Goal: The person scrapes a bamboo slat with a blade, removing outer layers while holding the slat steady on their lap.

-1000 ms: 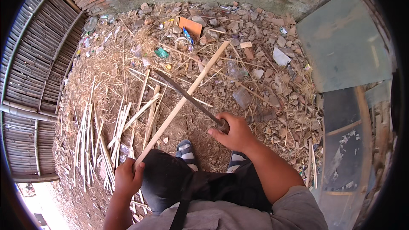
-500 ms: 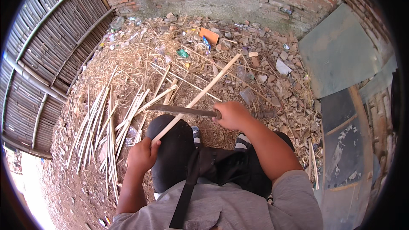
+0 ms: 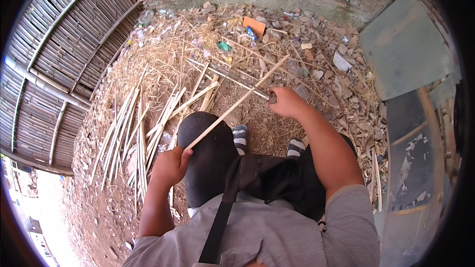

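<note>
Farther out along the pale stick (image 3: 222,117) than half a second ago, the long dark knife (image 3: 226,73) now crosses it well beyond the left knee (image 3: 202,128); its tip has swung away from the body, and the right hand (image 3: 288,104) with it. That hand is wrapped round the knife's handle. The left hand (image 3: 169,166) grips the stick's near end, thumb along the top. Whether blade and wood touch at the crossing, I cannot tell.

For what looks like a shaving stroke, it seems best to brace the stick firmly, keep the blade angle shallow and push outward, clear of the knee and left fingers.

Held above the ground (image 3: 99,222), the stick has its long axis slanting from the left knee toward the ground's far right corner, where its free end points. Loose sticks (image 3: 142,143) lie toward the ground's left edge, near the bamboo fence (image 3: 59,39).
</note>
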`<state>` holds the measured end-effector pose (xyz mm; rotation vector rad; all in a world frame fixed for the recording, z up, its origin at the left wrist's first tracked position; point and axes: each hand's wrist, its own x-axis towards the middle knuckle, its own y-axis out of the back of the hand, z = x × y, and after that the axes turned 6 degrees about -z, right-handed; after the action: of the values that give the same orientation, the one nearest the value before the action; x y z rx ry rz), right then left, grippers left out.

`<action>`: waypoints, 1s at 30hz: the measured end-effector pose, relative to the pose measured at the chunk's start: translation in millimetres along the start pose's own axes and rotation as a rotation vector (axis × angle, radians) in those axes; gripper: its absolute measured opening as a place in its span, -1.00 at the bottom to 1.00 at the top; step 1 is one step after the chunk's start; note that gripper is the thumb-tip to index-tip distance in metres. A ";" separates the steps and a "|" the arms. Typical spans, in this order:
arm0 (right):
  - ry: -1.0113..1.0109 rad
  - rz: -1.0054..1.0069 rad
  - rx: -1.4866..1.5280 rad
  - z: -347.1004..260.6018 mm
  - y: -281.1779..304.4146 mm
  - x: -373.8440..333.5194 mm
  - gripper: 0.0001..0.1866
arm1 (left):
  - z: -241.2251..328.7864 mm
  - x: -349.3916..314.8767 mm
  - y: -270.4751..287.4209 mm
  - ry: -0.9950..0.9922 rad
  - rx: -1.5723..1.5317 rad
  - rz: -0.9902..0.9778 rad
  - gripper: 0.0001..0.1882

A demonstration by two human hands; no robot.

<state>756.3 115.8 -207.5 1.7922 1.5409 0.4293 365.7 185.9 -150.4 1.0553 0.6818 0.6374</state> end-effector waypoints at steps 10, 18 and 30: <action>-0.046 -0.080 0.054 16.4 1.6 11.2 -0.55 | -1.9 0.6 -0.5 0.043 -0.014 -0.055 -0.55; 0.136 -0.183 -0.155 -2.5 1.4 11.1 -0.58 | -2.4 5.5 -7.5 0.019 0.017 0.020 -0.54; 0.225 -0.104 -0.211 -13.5 18.1 -9.9 -0.70 | -5.5 10.9 -24.8 0.007 -0.015 0.057 -0.55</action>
<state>757.9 110.0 -183.7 1.5354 1.6648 0.7338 372.0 188.3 -177.2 1.0619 0.6540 0.6950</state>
